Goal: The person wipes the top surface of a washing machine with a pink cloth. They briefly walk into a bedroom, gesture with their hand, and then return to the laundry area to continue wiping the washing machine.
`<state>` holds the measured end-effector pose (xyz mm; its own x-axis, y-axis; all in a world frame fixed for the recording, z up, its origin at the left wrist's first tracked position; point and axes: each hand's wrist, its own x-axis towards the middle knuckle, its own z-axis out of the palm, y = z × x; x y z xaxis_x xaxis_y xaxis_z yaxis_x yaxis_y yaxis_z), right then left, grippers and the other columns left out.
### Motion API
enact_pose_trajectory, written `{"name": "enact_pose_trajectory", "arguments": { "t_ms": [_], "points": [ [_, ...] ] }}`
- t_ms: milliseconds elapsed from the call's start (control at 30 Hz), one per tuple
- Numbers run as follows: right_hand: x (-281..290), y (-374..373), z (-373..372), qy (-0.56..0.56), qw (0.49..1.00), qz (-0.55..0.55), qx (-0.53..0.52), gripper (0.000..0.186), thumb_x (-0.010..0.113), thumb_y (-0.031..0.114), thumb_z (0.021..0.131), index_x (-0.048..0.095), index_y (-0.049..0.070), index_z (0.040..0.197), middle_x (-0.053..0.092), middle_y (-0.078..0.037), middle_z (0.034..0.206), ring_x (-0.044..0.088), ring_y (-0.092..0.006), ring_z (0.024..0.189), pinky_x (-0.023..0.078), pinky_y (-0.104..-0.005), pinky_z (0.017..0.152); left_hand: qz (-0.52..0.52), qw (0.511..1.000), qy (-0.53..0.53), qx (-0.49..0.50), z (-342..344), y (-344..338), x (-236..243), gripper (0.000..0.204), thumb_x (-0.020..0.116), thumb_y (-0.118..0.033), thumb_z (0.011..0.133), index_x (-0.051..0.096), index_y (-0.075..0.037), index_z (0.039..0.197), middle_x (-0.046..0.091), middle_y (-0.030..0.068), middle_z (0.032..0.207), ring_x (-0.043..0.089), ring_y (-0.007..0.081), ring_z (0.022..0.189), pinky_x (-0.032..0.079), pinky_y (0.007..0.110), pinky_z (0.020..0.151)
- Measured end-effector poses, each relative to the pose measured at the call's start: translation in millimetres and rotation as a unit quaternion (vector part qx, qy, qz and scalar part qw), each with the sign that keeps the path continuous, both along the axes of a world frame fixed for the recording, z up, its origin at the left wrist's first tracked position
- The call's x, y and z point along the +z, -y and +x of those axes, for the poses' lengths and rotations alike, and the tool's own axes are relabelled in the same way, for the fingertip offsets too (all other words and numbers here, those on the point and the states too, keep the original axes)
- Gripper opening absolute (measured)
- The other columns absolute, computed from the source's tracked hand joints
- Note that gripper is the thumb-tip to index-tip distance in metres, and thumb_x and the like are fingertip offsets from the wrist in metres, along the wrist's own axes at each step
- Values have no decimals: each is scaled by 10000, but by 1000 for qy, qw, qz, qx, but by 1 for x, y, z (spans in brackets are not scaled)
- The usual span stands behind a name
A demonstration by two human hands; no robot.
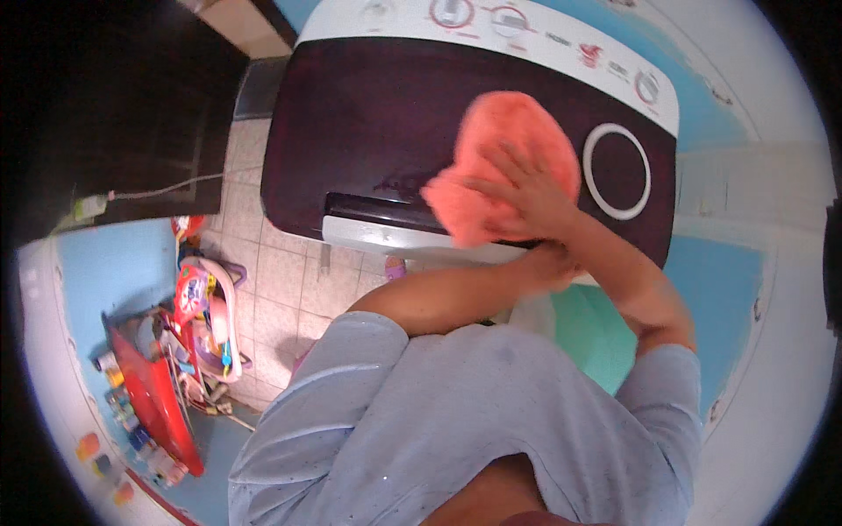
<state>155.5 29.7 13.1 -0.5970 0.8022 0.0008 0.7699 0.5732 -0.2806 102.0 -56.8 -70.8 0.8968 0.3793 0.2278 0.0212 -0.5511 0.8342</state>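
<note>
A salmon-pink cloth [509, 114] lies on the dark plum top of a washing machine [355, 118]. My right hand [517, 188] rests on it, fingers spread and stretched out over the fabric. My left hand [548, 263] is at the machine's front edge, beneath my right forearm; its fingers are mostly hidden. A white ring [617, 131] sits on the lid to the right of the cloth, and a white control panel [544, 37] with dials runs along the back.
Pale tiled floor [267, 316] lies left of the machine. A cluttered tub [230, 316] and a red shelf [156, 408] with bottles stand there. A cable [193, 182] runs from a dark cabinet [132, 123]. A mint-green object [592, 337] is below my right arm.
</note>
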Motion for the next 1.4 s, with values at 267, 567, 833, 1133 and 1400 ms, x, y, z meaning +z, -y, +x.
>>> {"name": "enact_pose_trajectory", "arguments": {
  "t_ms": [267,567,833,1133,1400],
  "points": [
    [-35,-52,-125,-115,982,107,110,726,767,506,767,540,406,1450,383,-92,1590,355,-417,1441,274,-701,1107,-335,942,32,-2,8,11,-16,571,511,-308,1003,389,-91,1516,397,154,1563,347,323,1457,281,468,1196],
    [-31,-147,-89,-88,993,83,-17,646,630,510,909,502,289,1503,467,-101,1544,341,-350,1475,210,-579,1202,59,996,-66,-23,-8,-4,16,449,495,-233,1000,514,-90,1425,480,113,1506,424,286,1408,295,443,1202],
    [-29,-54,16,-13,919,122,-375,682,604,546,921,481,236,1516,324,-189,1610,302,-432,1473,200,-640,1179,84,995,37,30,-2,-1,10,452,536,-198,930,562,-83,1367,519,103,1462,402,298,1418,229,520,1217],
    [-30,-141,77,37,901,244,-357,691,594,479,940,397,243,1559,320,-152,1618,289,-417,1490,215,-699,1139,304,951,-53,8,-8,-7,23,551,651,-278,897,548,-93,1405,513,118,1469,354,355,1455,132,574,1249],
    [-41,-66,80,-44,945,191,-263,673,621,442,909,437,297,1540,272,-165,1642,253,-432,1501,184,-712,1149,314,946,-79,3,-8,-6,26,677,656,-327,907,446,-118,1516,389,92,1584,303,333,1489,117,567,1252]
  ]
}}
